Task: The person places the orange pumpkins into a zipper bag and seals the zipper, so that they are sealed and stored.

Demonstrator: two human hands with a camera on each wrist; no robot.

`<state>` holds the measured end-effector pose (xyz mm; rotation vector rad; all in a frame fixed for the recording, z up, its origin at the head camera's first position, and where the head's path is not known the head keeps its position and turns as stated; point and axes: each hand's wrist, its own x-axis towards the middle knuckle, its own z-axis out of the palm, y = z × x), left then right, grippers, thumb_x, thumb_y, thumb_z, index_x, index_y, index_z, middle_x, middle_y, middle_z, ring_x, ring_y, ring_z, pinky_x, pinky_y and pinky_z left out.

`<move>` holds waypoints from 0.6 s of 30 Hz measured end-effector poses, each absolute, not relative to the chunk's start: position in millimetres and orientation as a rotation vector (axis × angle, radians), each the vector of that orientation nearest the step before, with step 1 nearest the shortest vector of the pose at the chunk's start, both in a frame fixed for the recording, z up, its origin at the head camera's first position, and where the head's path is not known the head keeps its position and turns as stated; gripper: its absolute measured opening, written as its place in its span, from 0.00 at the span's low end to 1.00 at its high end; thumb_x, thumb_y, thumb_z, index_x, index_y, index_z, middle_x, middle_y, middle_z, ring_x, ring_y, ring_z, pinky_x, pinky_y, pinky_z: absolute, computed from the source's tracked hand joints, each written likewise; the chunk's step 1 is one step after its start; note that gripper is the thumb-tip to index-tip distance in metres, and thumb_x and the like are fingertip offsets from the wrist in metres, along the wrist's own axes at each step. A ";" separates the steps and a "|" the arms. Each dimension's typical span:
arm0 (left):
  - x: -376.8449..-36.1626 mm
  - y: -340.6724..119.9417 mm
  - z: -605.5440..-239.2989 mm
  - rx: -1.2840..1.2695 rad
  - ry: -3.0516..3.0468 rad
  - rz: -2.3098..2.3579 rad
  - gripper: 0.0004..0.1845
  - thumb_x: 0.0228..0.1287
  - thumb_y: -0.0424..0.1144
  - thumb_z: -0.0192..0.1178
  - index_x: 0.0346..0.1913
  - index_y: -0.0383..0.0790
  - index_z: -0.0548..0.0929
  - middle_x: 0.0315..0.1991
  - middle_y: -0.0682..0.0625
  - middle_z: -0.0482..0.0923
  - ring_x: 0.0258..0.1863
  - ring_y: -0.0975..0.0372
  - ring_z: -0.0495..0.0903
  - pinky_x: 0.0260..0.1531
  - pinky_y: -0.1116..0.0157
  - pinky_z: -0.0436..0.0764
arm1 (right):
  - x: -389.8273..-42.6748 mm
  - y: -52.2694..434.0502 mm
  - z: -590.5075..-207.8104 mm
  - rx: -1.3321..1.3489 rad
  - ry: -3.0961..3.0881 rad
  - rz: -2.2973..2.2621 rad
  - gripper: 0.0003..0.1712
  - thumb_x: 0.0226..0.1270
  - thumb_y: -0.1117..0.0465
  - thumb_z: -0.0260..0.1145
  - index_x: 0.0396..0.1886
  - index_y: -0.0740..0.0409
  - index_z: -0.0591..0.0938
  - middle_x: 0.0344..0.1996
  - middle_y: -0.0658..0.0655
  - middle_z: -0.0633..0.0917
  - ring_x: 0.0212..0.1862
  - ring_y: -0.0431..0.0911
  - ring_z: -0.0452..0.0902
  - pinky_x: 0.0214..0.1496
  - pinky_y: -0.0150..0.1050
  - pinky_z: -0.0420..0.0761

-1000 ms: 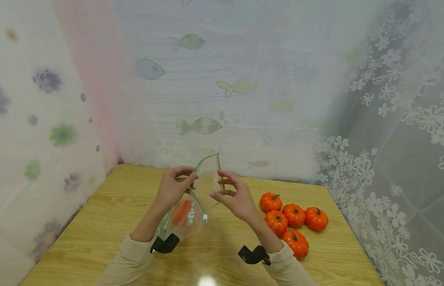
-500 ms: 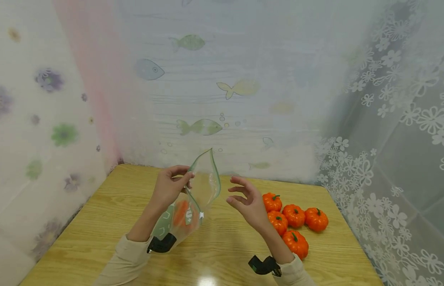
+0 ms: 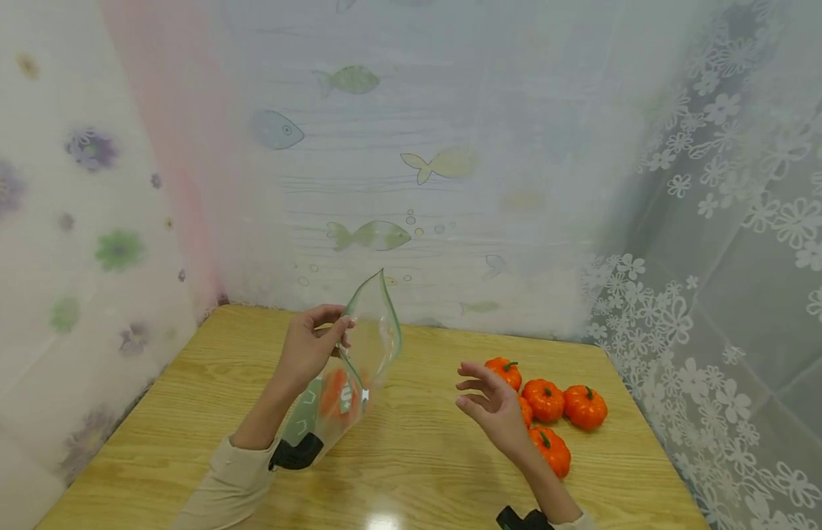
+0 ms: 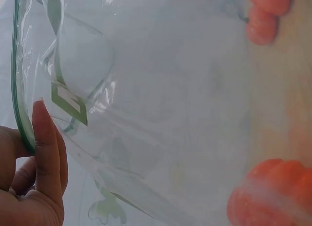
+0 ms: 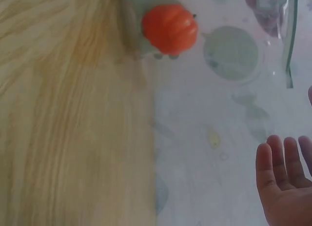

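A clear zip bag with a green seal and a white slider hangs with its mouth spread wide. My left hand pinches its near rim between thumb and fingers; the left wrist view shows these fingers at the green seal. Low in the bag lies an orange pumpkin, blurred by the plastic. My right hand holds nothing, its fingers loosely bent, and overlaps the nearest of several small orange pumpkins with green stems, such as this front pumpkin. In the right wrist view, the bagged pumpkin also shows.
A wooden table extends under both hands. Farther right on it sits another pumpkin. Behind hangs a pale curtain printed with fish, and a flowered curtain closes off the right side.
My right hand has let go of the bag's far rim and moved right and toward me, over to the pumpkins. The bag and my left hand have shifted slightly left.
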<state>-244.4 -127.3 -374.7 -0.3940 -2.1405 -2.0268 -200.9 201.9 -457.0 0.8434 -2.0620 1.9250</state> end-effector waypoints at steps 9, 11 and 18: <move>-242.4 -129.2 -376.1 -0.400 -2.126 -2.025 0.13 0.77 0.33 0.57 0.55 0.25 0.80 0.39 0.48 0.84 0.25 0.66 0.82 0.26 0.68 0.86 | -183.2 237.0 -477.2 0.552 -2.223 1.833 0.28 0.68 0.73 0.68 0.67 0.69 0.74 0.57 0.48 0.82 0.54 0.41 0.81 0.55 0.32 0.83; -242.1 -129.6 -375.9 -0.388 -2.124 -2.032 0.13 0.77 0.33 0.57 0.55 0.25 0.80 0.39 0.48 0.84 0.25 0.66 0.82 0.26 0.68 0.86 | -179.7 243.3 -479.6 0.482 -2.242 1.830 0.28 0.67 0.73 0.69 0.67 0.69 0.74 0.57 0.47 0.82 0.54 0.42 0.81 0.56 0.33 0.83; -241.5 -131.2 -376.1 -0.384 -2.116 -2.043 0.13 0.77 0.32 0.56 0.55 0.24 0.80 0.38 0.51 0.84 0.24 0.67 0.82 0.26 0.68 0.85 | -170.2 265.0 -483.3 0.325 -2.286 1.695 0.28 0.65 0.74 0.70 0.65 0.68 0.76 0.55 0.46 0.83 0.54 0.45 0.81 0.55 0.34 0.84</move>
